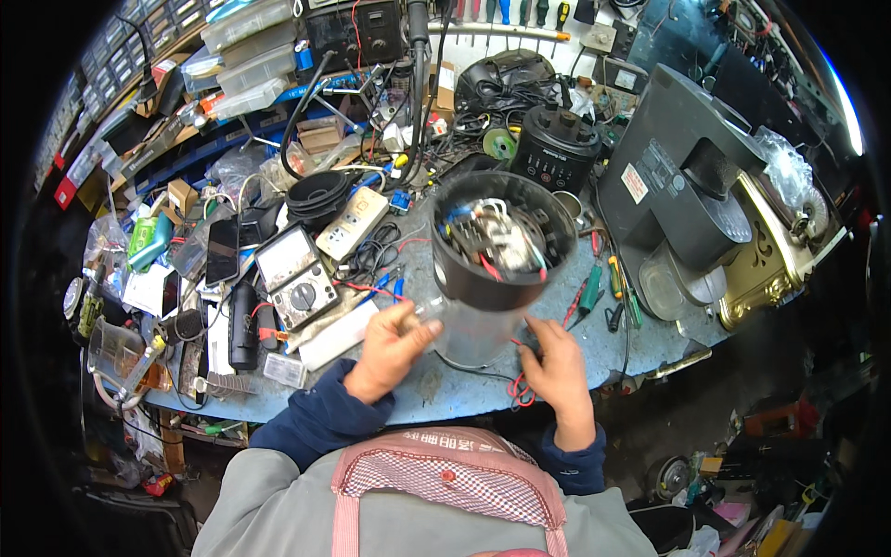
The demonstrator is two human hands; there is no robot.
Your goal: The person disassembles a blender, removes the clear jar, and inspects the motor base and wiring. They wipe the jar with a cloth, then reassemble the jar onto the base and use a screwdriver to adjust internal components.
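A blender-like appliance stands before me, with a clear jug (475, 333) below and a black round housing (487, 287) on top. The housing's open end faces up and shows wires and metal parts (511, 240). At the jug's left, my left hand (398, 341) has its thumb and fingers at what looks like the clear handle; blur hides the exact grip. Close to the jug's right side is my right hand (553, 355), fingers curved, thumb apart from them. Near its fingertips lies a red test lead (518, 390). An analog multimeter (298, 278) lies to the left.
A black control base (557, 150) stands behind the housing. To the right are screwdrivers (590, 292) and a tall grey appliance (668, 174). A power strip (353, 221), blue-handled pliers (379, 287), a black phone (222, 250) and a white block (340, 338) lie on the left.
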